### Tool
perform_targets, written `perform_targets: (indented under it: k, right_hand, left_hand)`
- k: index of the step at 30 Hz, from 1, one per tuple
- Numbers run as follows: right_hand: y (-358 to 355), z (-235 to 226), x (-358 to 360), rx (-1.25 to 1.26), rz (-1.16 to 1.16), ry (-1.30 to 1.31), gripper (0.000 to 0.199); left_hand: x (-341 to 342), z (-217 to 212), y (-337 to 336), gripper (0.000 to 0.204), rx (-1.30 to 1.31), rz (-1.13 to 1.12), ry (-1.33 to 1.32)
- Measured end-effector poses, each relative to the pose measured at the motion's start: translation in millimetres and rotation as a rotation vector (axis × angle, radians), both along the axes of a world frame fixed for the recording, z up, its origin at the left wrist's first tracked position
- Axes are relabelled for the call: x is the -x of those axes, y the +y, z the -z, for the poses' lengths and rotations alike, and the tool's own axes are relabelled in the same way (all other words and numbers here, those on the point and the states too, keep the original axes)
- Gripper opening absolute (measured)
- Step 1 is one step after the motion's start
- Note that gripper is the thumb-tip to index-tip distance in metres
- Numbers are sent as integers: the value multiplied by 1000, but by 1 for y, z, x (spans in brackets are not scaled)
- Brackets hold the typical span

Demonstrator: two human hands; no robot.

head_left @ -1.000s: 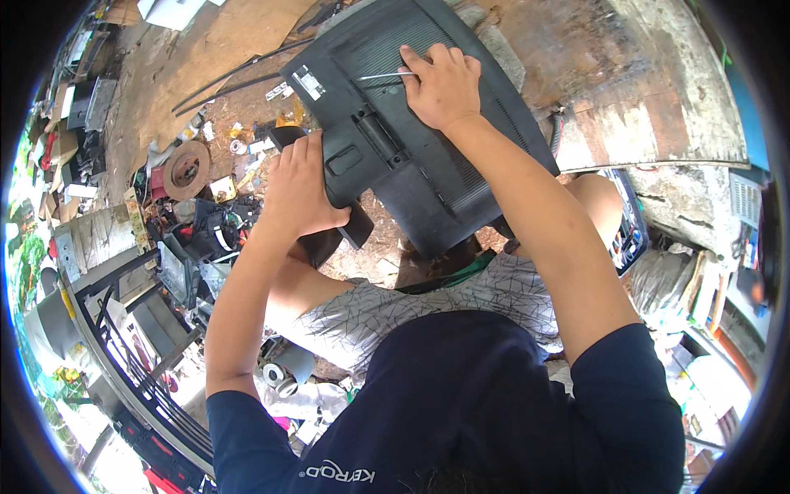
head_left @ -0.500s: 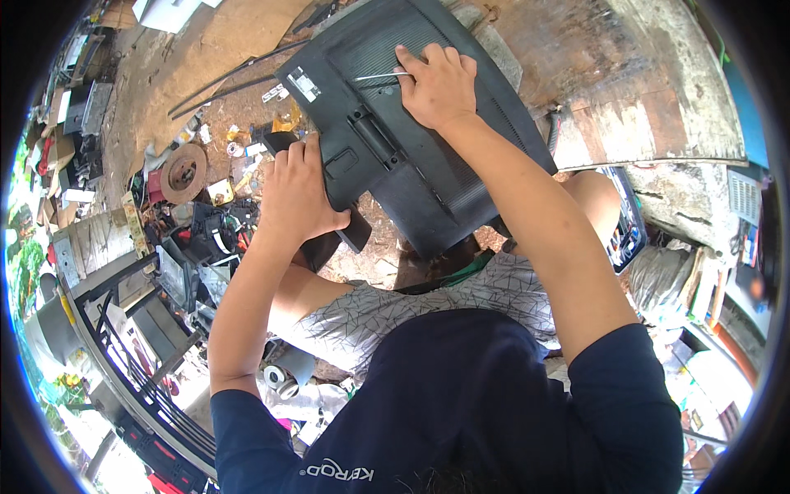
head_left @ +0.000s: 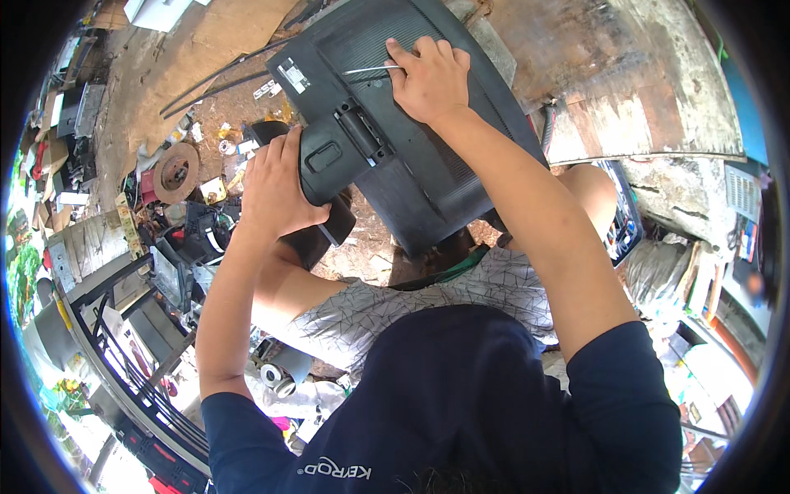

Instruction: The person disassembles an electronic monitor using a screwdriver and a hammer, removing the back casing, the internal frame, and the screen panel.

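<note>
A black monitor [head_left: 411, 198] lies across in front of me with its ribbed back facing up. Its stand [head_left: 317, 174] sticks out to the left from a hinge [head_left: 362, 132] in the back panel. My left hand [head_left: 278, 191] is wrapped round the stand, fingers over the far side and thumb on the near side. My right hand [head_left: 432, 82] rests on the vented back, closed round a screwdriver whose thin metal shaft [head_left: 368, 71] points left. Its handle is hidden in my palm. A white label [head_left: 294, 76] sits near the monitor's far left corner.
A round rusty disc [head_left: 175, 174] lies on the littered ground to the left. Scattered parts and a black metal rack [head_left: 123, 362] stand nearer on that side. A worn wooden board [head_left: 642, 107] is at the right. Long dark strips [head_left: 218, 78] lie beyond the monitor.
My left hand has moved left with the stand, which now tilts further out from the hinge. The monitor and my right hand with the screwdriver have shifted slightly left.
</note>
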State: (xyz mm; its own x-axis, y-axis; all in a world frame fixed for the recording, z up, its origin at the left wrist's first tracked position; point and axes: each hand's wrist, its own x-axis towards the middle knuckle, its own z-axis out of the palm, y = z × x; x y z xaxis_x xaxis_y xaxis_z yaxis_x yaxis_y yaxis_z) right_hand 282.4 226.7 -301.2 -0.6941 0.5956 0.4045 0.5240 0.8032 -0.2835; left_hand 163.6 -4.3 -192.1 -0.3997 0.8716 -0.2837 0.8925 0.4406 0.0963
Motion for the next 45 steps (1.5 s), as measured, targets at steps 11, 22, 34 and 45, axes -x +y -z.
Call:
perform_targets:
  k: [11,22,34,45]
  right_hand:
    - [-1,-3,1,10,10,-21,36]
    - [-2,-5,1,-66,39,13,29]
    - [-1,-4,2,-5,16,-19,34]
    - [-1,-4,1,-1,7,6,33]
  left_hand:
    - [3,1,0,111,77,7,19]
    - [3,3,-4,110,73,57,66]
    - [5,-1,-8,109,26,30,52]
    - [4,-6,-7,111,151,25,54]
